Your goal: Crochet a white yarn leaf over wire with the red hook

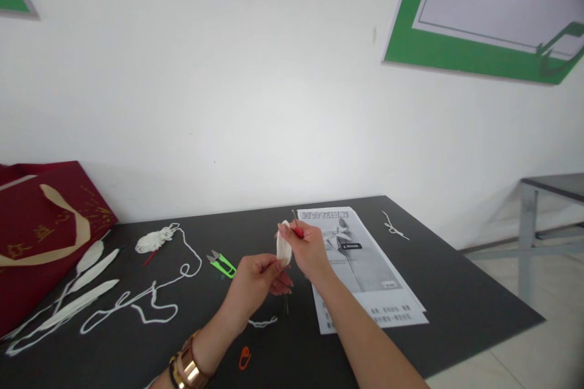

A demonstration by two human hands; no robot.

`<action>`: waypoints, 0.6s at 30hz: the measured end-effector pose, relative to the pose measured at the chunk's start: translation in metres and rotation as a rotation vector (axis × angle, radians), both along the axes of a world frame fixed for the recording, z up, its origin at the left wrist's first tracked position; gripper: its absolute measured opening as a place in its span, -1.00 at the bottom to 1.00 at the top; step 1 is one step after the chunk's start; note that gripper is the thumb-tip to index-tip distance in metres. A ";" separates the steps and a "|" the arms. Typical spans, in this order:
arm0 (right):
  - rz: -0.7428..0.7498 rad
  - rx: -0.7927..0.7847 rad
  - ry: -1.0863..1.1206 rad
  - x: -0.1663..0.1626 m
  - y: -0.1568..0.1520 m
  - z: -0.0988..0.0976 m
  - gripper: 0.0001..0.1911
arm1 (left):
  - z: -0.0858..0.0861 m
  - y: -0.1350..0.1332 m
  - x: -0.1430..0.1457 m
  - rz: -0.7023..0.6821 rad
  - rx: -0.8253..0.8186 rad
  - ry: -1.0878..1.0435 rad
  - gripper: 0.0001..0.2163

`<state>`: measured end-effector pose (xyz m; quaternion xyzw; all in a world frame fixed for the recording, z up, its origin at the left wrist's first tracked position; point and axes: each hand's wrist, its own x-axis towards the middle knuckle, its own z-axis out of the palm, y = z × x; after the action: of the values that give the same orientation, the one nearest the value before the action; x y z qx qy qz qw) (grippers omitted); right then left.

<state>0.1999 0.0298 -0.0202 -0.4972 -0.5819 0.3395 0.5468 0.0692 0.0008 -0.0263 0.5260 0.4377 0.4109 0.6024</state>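
My left hand [260, 282] pinches the lower end of a small white crocheted petal [283, 246] held above the black table [456, 292]. My right hand [308, 249] is closed on a crochet hook with a red grip [297, 230], its metal tip pointing up beside the petal's top. White yarn [150, 301] trails in loops across the table to a small yarn bundle [152, 240]. A short yarn piece [262, 322] lies under my hands.
Green thread snips [222, 264] lie left of my hands, an orange stitch marker [244, 357] near the front edge. A printed instruction sheet [365, 267] lies right. Finished white petals [91, 270] and a red bag [41, 225] sit at left. A grey table [547, 194] stands far right.
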 end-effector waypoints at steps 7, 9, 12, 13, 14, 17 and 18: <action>0.166 -0.106 0.055 -0.011 -0.013 0.003 -0.64 | 0.002 0.010 -0.015 0.236 0.136 -0.103 -0.78; 0.209 -0.133 0.056 -0.017 -0.018 0.002 -0.66 | 0.001 0.013 -0.019 0.302 0.168 -0.154 -0.81; 0.218 -0.143 0.066 -0.025 -0.022 0.000 -0.65 | 0.001 0.016 -0.021 0.296 0.169 -0.211 -0.82; 0.212 -0.141 0.071 -0.026 -0.022 0.000 -0.62 | 0.002 0.016 -0.022 0.278 0.163 -0.222 -0.81; 0.211 -0.141 0.075 -0.027 -0.023 0.000 -0.60 | 0.003 0.016 -0.022 0.259 0.157 -0.229 -0.79; 0.239 -0.152 0.071 -0.026 -0.024 0.001 -0.57 | 0.008 0.016 -0.025 0.220 0.157 -0.219 -0.76; 0.251 -0.155 0.065 -0.025 -0.024 0.001 -0.56 | 0.009 0.016 -0.026 0.222 0.166 -0.208 -0.76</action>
<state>0.1747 0.0057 -0.0190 -0.4501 -0.5936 0.4647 0.4787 0.0430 0.0165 -0.0169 0.4770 0.3929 0.5617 0.5501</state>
